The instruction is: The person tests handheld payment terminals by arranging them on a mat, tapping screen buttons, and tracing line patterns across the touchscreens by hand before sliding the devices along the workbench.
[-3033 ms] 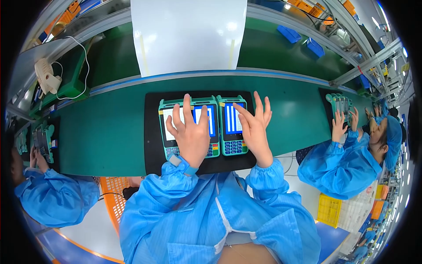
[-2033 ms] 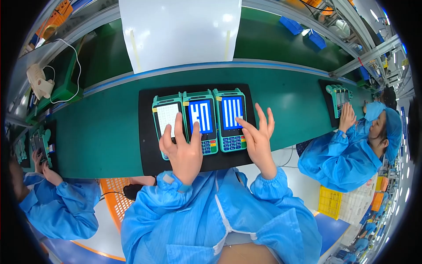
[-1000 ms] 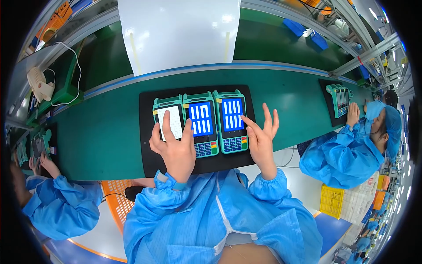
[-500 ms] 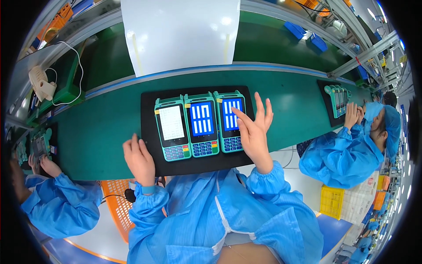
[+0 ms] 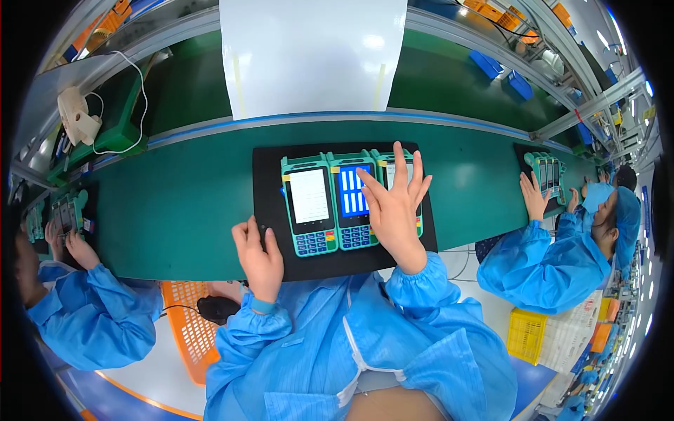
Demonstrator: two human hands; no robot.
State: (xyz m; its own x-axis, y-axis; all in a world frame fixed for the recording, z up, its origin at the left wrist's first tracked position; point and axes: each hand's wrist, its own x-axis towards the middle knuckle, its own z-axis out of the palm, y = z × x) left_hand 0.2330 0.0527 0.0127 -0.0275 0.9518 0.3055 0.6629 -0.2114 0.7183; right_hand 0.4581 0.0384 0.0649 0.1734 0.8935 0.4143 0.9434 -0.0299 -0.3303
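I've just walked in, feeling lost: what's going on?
A person in a blue smock has three green keypad terminals side by side on a black mat. The right hand is over the right terminal, its index fingertip at the striped screen of the middle terminal; contact is hard to tell. The left hand is by the mat's left edge, holding nothing.

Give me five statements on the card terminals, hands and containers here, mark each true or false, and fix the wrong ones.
1. The left terminal has a mostly white screen. True.
2. The middle terminal has a dark screen. False: it shows white bars on blue.
3. The left hand grips the middle terminal. False: it is at the left edge of the black mat.
4. The right hand partly hides the right terminal. True.
5. The yellow crate is left of the orange basket. False: it is to the right.
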